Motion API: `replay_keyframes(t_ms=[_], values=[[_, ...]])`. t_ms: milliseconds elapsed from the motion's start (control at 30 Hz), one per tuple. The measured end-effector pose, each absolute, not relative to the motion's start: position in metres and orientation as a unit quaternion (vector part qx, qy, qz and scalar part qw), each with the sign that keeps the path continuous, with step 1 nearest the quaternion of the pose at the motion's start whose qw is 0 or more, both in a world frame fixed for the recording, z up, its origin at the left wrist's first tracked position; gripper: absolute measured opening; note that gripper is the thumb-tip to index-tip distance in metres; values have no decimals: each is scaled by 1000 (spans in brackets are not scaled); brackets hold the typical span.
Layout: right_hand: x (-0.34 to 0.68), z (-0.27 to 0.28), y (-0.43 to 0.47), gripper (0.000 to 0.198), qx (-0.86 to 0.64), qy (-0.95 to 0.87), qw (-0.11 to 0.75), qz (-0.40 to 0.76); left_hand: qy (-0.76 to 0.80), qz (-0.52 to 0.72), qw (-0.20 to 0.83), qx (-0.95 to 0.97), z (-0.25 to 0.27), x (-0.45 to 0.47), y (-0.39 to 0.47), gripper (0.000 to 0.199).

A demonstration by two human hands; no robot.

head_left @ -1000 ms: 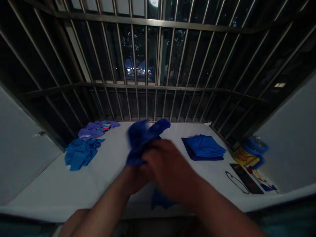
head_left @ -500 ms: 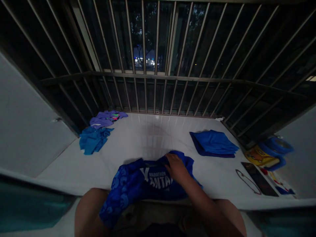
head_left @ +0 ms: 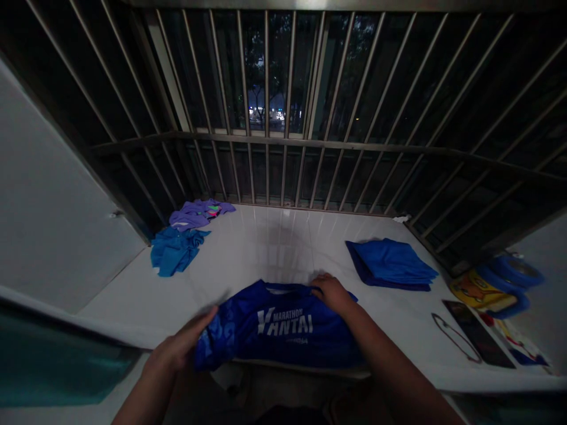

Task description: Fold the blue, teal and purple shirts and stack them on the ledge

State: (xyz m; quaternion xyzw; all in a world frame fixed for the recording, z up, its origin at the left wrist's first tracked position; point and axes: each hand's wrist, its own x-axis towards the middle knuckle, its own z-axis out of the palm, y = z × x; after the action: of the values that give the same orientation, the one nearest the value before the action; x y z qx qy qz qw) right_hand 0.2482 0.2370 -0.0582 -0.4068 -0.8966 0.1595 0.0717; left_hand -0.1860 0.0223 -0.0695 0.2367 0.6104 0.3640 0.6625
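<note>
A blue T-shirt point(head_left: 283, 330) with white "MARATHON YANTAI" lettering lies spread on the white ledge in front of me, its lower part hanging over the near edge. My right hand point(head_left: 331, 293) grips it beside the collar, fingers curled over the fabric. At the other side my left hand point(head_left: 188, 339) holds the patterned sleeve by its outer edge; some of its fingertips are hidden by the cloth. To the right of the shirt sits a stack of folded blue clothes point(head_left: 392, 264).
Crumpled on the far left are a teal garment point(head_left: 177, 251) and a purple garment point(head_left: 195, 213). On the right lie a dark phone-like slab point(head_left: 478, 333), a looped cord point(head_left: 455, 337) and a blue-and-yellow container point(head_left: 491, 289). Metal bars point(head_left: 283, 141) close off the far side.
My left hand has come out from under the shirt and now holds the sleeve, raised from near my knee. The shirt's front is flatter and its lettering fully readable. My right hand stays near the collar.
</note>
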Motion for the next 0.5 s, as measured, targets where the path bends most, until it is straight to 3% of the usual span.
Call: replay_keyframes(t_ms=[100,200,333,500], values=[[248,-47,234,26,-407,-891,134,149,683,346,532,362,-66,-179,42,68],[257,-28,224,36,-404,-860,255,179,734,371,381,423,-58,-179,51,65],[281,14,196,45,-440,-802,345,210,729,445,282,437,-33,-179,41,59],[314,74,137,44,-471,-765,416,143,768,455,143,429,19,-169,-9,49]])
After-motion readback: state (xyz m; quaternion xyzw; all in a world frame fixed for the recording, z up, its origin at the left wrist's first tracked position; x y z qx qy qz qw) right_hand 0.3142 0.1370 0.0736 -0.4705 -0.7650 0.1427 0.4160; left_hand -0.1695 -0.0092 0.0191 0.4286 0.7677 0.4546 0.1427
